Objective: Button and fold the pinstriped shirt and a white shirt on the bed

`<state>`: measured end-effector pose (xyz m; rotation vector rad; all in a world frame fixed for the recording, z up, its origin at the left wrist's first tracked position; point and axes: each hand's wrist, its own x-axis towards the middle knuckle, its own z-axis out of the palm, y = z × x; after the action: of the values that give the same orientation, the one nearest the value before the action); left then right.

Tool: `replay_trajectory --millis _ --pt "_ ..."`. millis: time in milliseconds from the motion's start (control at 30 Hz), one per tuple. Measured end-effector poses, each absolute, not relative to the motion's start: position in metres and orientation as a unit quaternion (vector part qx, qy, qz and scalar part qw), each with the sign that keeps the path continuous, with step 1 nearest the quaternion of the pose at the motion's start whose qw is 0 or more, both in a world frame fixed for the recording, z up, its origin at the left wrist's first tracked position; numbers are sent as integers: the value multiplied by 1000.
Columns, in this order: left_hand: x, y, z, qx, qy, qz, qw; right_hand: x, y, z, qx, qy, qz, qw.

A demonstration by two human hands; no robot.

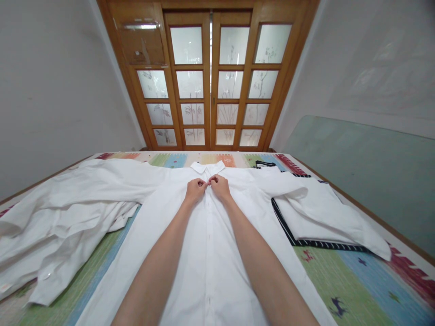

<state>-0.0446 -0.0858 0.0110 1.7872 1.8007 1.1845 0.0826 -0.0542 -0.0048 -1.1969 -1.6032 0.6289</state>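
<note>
A white long-sleeved shirt (180,271) lies spread out front side up, its collar (208,168) at the far end and its sleeves stretched to both sides. Just below the collar, my left hand (196,189) pinches the front placket of the shirt. My right hand (219,186) pinches the placket from the other side, its fingertips almost meeting those of the left. Whatever small part lies between the fingertips, such as a button, is hidden. Down the middle the placket runs straight toward me between my forearms.
Another crumpled white garment (78,235) lies at the left under the sleeve. Folded white and black-striped clothes (326,226) sit under the right sleeve. A colourful patterned cloth (370,280) covers the surface. A glass-like panel (360,167) leans at the right; wooden doors (210,102) stand behind.
</note>
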Motion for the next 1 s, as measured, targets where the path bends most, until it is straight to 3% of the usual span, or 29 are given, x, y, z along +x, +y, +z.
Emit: replay_trajectory --millis 1000 --pt "-46 -83 4 662 596 433 140 85 -52 -8 -472 -702 250 471"
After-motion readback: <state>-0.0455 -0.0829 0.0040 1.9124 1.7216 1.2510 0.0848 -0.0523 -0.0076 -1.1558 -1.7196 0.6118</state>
